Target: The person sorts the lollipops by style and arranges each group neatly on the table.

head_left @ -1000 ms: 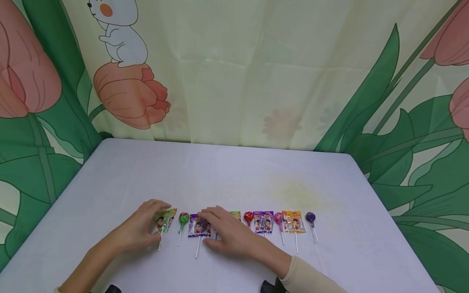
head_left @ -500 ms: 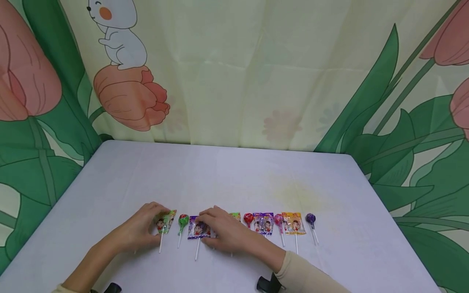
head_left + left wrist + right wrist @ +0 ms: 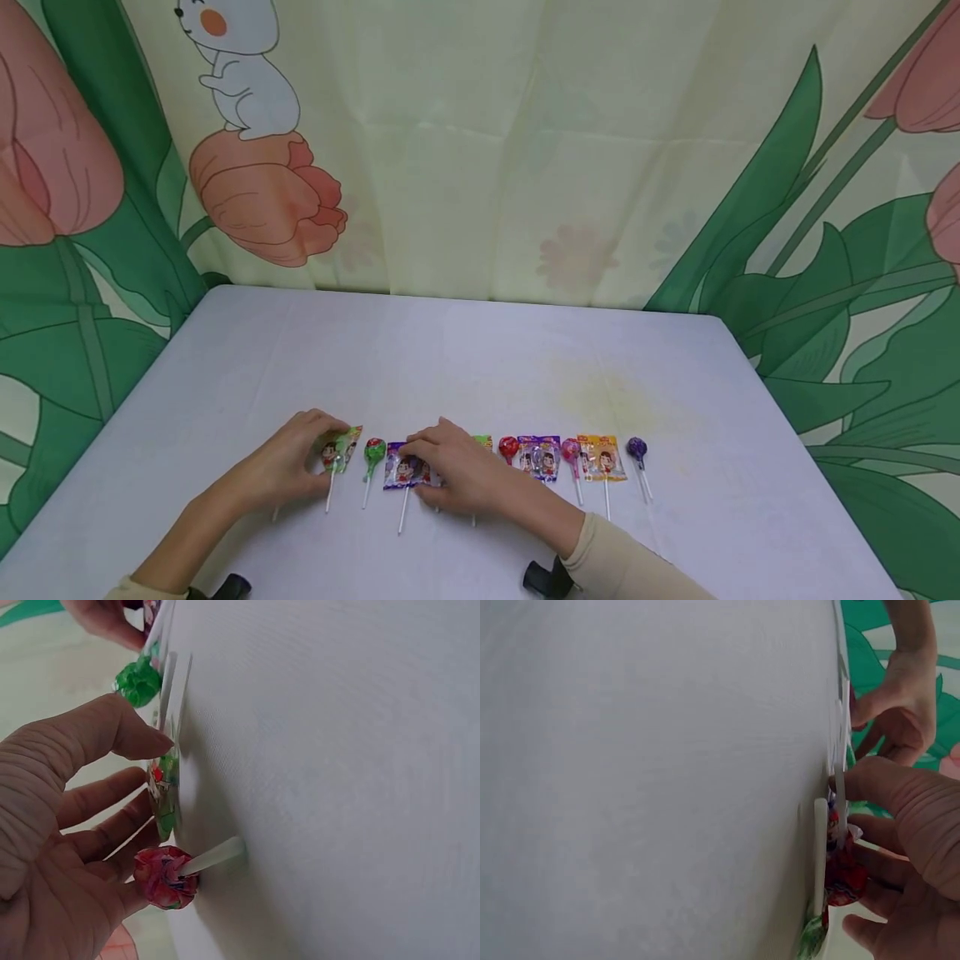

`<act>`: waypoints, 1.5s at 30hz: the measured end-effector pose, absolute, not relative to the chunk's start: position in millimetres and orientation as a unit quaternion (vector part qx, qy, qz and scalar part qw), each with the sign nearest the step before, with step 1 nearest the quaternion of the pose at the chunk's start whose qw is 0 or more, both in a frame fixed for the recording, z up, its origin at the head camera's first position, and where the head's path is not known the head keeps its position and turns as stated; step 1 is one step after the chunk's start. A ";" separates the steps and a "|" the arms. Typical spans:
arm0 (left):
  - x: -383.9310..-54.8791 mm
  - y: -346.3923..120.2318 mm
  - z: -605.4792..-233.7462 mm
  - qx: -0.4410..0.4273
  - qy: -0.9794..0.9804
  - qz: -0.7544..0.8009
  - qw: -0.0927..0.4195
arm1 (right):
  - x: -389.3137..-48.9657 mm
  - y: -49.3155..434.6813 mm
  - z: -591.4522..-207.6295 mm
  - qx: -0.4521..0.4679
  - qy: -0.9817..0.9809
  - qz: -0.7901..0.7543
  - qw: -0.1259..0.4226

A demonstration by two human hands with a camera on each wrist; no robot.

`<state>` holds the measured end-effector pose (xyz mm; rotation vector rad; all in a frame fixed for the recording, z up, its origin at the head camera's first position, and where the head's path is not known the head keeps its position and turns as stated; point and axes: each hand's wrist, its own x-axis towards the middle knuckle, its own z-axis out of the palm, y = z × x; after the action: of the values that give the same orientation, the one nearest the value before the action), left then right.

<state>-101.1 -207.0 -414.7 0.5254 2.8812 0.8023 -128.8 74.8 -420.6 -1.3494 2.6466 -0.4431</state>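
Flat-packed and round-wrapped lollipops lie in a row on the white table. My left hand (image 3: 281,462) grips a green-packet lollipop (image 3: 342,450) at its edges, thumb below and fingers above. Beneath that palm, a pinkish-red round lollipop (image 3: 166,877) shows in the left wrist view. A green round lollipop (image 3: 374,452) lies between the hands. My right hand (image 3: 472,471) holds a purple-packet lollipop (image 3: 405,468) by its right side, thumb and index finger at its edges. A red round lollipop (image 3: 846,877) sits under this hand, mostly hidden from the head view.
Right of my right hand, the row continues: a partly covered green packet (image 3: 483,440), a red lollipop (image 3: 508,448), a purple packet (image 3: 538,457), a pink lollipop (image 3: 572,451), an orange packet (image 3: 601,458) and a dark purple lollipop (image 3: 637,450). A printed curtain (image 3: 465,167) hangs behind the table (image 3: 465,358).
My right wrist has shifted slightly, and a stick end now shows beneath it. Another stick end has come into sight under my left wrist. The lollipops keep their places.
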 end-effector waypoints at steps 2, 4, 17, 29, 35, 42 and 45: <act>-102.7 -206.6 -413.9 0.171 0.947 0.264 0.057 | -129.2 74.7 -419.2 -0.452 0.879 -0.138 0.066; -104.4 -206.5 -413.1 0.170 0.947 0.264 0.061 | -129.2 74.0 -417.9 -0.453 0.879 -0.130 0.067; -143.7 -213.3 -402.5 0.186 0.944 0.272 0.038 | -130.0 65.0 -414.3 -0.443 0.890 -0.088 0.065; -189.8 -219.7 -400.1 0.183 0.945 0.267 0.049 | -128.4 61.7 -411.0 -0.449 0.889 -0.068 0.057; -204.9 -219.2 -400.6 0.185 0.946 0.259 0.065 | -129.4 61.6 -410.6 -0.448 0.889 -0.073 0.060; -214.2 -221.6 -404.3 0.184 0.947 0.253 0.077 | -130.3 63.3 -413.8 -0.452 0.887 -0.081 0.051; -215.9 -222.4 -405.2 0.185 0.946 0.255 0.080 | -130.4 63.9 -413.7 -0.452 0.887 -0.081 0.050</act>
<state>-215.9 -222.4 -405.2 0.5523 2.8294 0.7616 -130.4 63.9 -413.7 -1.3773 2.7011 -0.2462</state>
